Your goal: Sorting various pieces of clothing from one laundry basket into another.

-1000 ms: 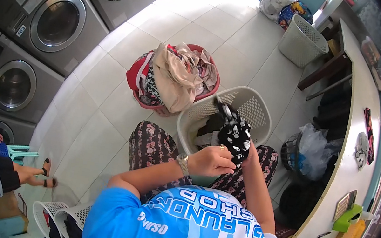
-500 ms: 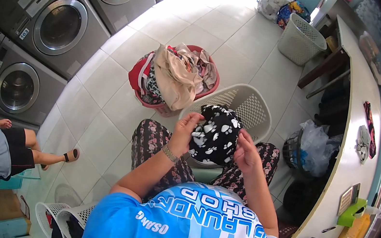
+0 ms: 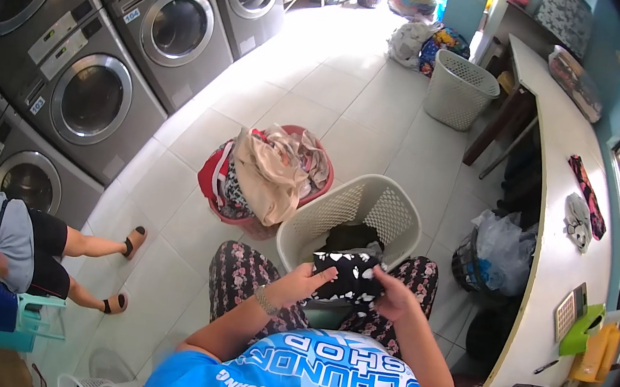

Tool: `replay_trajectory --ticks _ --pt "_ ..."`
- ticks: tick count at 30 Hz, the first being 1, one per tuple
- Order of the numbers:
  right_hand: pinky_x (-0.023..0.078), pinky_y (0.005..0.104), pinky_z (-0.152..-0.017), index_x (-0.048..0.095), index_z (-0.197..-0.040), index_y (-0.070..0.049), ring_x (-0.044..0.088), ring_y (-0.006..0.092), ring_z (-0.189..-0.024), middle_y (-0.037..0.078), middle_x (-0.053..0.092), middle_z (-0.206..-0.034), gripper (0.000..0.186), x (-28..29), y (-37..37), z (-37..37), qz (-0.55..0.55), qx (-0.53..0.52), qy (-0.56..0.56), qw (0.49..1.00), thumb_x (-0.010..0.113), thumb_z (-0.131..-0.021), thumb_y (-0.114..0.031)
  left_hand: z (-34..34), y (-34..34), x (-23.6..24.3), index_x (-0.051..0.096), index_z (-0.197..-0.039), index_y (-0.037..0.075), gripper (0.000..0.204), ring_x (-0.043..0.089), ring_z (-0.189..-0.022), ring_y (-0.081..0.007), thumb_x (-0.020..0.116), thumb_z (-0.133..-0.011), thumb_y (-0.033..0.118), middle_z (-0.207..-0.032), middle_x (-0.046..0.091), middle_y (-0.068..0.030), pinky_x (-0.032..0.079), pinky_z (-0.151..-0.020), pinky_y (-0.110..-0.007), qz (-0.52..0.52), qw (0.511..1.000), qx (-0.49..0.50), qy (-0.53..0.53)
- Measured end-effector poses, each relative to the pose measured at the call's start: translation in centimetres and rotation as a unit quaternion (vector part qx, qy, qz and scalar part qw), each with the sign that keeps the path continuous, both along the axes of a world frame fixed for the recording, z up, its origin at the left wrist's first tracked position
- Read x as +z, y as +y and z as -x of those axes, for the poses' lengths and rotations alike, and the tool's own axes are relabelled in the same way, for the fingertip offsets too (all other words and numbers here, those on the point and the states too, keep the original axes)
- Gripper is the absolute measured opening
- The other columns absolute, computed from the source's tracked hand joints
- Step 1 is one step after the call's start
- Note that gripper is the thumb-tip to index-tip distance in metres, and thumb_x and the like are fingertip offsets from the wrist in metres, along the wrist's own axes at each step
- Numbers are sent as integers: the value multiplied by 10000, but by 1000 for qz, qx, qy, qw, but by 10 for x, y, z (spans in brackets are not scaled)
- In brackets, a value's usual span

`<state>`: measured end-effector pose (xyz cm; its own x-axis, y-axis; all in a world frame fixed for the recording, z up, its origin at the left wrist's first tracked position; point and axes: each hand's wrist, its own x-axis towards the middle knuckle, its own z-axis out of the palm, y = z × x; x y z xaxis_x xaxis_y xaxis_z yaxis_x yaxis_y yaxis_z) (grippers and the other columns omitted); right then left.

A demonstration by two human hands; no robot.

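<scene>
I hold a black garment with white spots (image 3: 350, 277), folded small, above my lap. My left hand (image 3: 303, 282) grips its left edge and my right hand (image 3: 393, 295) grips its right edge. Just beyond it stands a cream plastic laundry basket (image 3: 387, 211) with dark clothes inside. My knees in flowered trousers (image 3: 235, 274) show under the garment.
A red basket (image 3: 321, 171) piled with beige and patterned clothes stands to the left of the cream one. Steel washing machines (image 3: 94, 96) line the left wall. A person sits on a stool (image 3: 16, 311) at lower left. A white counter (image 3: 555, 252) runs along the right, another white basket (image 3: 459, 88) behind.
The garment was held up and spread above the cream basket; now it is folded smaller and lowered toward my lap. The seated person's legs have shifted.
</scene>
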<state>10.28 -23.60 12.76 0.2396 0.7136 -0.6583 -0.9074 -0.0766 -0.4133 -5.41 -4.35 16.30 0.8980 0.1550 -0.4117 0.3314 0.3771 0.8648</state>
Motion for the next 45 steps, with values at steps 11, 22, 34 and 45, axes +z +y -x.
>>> replay_trajectory --ticks 11,22,34,45 --pt "508 401 -877 575 -1185 12 639 259 -1014 151 656 -1118 374 -42 -10 32 133 167 -261 941 601 -939 -269 9 33 31 278 -1436 -45 1157 422 -1288 -249 485 -720 841 -1398 434 -172 337 -1075 -356 -192 941 -214 -180" --pt "476 459 -709 568 -933 8 614 386 -804 167 593 -876 372 7 1 -1 266 152 -708 637 591 -926 -363 19 61 17 303 -1352 -121 925 455 -1193 -243 506 -891 654 -1260 484 -184 363 -1025 -343 -205 967 -5 -153" --pt "455 472 -871 595 -1121 -69 647 231 -969 73 686 -1099 246 -42 20 19 79 46 183 979 594 -925 -217 13 72 42 237 -1428 -94 1115 389 -1288 -227 578 -775 743 -1396 408 -203 316 -1074 -323 -263 922 -207 -195" --pt "554 296 -666 590 -1076 -55 640 179 -772 44 626 -878 238 -12 -13 -47 7 -239 -134 962 551 -864 46 -13 65 46 386 -1381 -36 509 494 -1202 -148 531 -998 265 -1309 526 -90 400 -1031 -310 101 976 94 -170"
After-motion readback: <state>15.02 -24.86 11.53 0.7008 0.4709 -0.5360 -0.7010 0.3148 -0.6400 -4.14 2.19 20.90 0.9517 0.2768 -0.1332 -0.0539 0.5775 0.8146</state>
